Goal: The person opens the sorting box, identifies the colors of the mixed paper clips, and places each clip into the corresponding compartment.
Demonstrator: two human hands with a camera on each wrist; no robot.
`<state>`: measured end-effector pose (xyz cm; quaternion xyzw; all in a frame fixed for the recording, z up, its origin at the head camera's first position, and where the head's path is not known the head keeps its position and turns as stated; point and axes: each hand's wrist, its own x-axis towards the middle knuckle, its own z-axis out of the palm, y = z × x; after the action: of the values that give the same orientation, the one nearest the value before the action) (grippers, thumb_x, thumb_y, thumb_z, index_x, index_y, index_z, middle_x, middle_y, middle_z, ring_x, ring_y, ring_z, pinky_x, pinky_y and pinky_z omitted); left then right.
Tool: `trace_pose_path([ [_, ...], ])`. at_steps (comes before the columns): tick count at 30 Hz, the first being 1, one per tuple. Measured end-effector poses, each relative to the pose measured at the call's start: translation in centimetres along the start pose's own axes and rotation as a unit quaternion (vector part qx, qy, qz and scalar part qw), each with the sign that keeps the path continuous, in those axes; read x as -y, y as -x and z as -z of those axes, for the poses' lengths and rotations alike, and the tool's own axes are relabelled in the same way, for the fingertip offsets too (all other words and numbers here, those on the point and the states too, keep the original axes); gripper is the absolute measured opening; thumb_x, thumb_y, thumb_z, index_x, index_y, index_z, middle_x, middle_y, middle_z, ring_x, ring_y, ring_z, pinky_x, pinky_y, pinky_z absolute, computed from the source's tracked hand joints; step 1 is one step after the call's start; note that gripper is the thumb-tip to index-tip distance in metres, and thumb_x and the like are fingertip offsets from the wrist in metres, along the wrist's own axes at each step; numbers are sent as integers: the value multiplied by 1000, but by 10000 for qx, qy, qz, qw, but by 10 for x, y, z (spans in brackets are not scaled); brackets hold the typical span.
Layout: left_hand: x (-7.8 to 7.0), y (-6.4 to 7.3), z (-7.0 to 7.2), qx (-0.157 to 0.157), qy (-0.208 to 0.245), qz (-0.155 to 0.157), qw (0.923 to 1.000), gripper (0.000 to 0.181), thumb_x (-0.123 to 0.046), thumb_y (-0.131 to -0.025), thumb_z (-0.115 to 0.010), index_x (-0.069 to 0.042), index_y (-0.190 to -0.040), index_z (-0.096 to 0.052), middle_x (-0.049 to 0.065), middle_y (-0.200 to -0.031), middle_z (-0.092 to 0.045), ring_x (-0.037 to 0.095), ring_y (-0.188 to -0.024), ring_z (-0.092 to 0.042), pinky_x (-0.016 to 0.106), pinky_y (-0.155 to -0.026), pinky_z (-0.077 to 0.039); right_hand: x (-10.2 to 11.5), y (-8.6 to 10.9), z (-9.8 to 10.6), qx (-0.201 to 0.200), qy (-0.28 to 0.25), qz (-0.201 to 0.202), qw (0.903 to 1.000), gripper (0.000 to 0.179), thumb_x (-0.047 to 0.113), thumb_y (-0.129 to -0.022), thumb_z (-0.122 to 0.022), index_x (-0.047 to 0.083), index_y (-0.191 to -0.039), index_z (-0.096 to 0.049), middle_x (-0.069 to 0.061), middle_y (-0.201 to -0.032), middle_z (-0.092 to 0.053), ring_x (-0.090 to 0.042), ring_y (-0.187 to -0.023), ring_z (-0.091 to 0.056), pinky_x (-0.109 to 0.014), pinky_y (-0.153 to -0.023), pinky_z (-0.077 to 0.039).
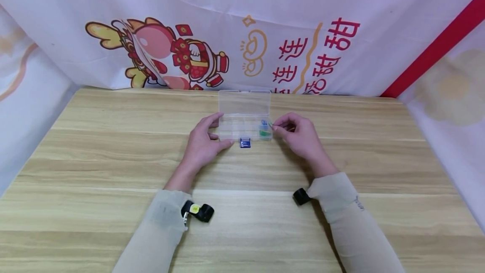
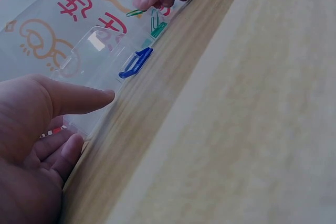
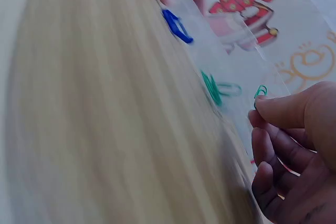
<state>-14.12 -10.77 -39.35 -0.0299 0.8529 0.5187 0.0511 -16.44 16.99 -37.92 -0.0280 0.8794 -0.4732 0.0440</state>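
Note:
A clear plastic compartment box lies on the table with its lid raised at the back. At its left end, my left hand holds it, thumb along the front edge and fingers around the side. Between thumb and forefinger, my right hand pinches a green paper clip just above the box's right end. Several green paper clips lie in the front right compartment. Something small and blue shows in the compartment behind them. A blue latch hangs at the box's front.
The wood-grain table extends in front of the box and to both sides. Behind it hangs a white printed cloth, close to the raised lid. A black wrist device sits on the left sleeve, another by the right.

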Motion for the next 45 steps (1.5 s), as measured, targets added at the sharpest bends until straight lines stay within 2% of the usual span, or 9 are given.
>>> trace_pose_path([
  [10, 1, -2, -2, -39, 24, -85, 10000, 84, -15, -89, -89, -23, -162, -49, 11, -152, -57, 33, -119, -65, 46, -106, -59, 4, -1, -9, -93, 36, -21, 9999, 12, 19, -102, -74, 11, -111, -76, -9, -109, -73, -24, -98, -62, -35, -84, -54],
  [21, 0, -1, 0, -17, -1, -54, 10000, 84, -16, -90, -88, -24, -163, -48, 12, -153, -56, 33, -119, -64, 46, -106, -59, 4, -1, -10, -77, 75, -87, 9999, 11, 21, -102, -76, 14, -110, -77, -7, -107, -74, -23, -95, -61, -32, -75, -53],
  [27, 1, 0, 0, 36, -19, 130, 9999, 84, -17, -91, -87, -26, -164, -46, 10, -154, -55, 31, -120, -63, 45, -105, -59, 0, 0, -12, 14, -21, -102, 9999, 9, 21, -100, -77, 15, -107, -76, -6, -106, -73, -23, -95, -62, -32, -76, -55],
  [37, 4, 0, -2, 38, 67, 75, 9999, 85, -15, -90, -87, -25, -164, -46, 12, -151, -56, 31, -118, -63, 45, -104, -59, 2, 3, -10, 150, -83, -278, 9995, 9, 19, -100, -76, 16, -108, -75, -6, -110, -72, -24, -98, -61, -36, -82, -54],
  [45, 1, -1, 0, 48, 38, -3, 10000, 85, -15, -90, -87, -25, -164, -46, 12, -152, -55, 32, -119, -63, 46, -105, -58, 1, 1, -8, 93, -141, -258, 9995, 9, 20, -100, -76, 16, -108, -76, -6, -110, -72, -25, -98, -60, -36, -82, -54],
])
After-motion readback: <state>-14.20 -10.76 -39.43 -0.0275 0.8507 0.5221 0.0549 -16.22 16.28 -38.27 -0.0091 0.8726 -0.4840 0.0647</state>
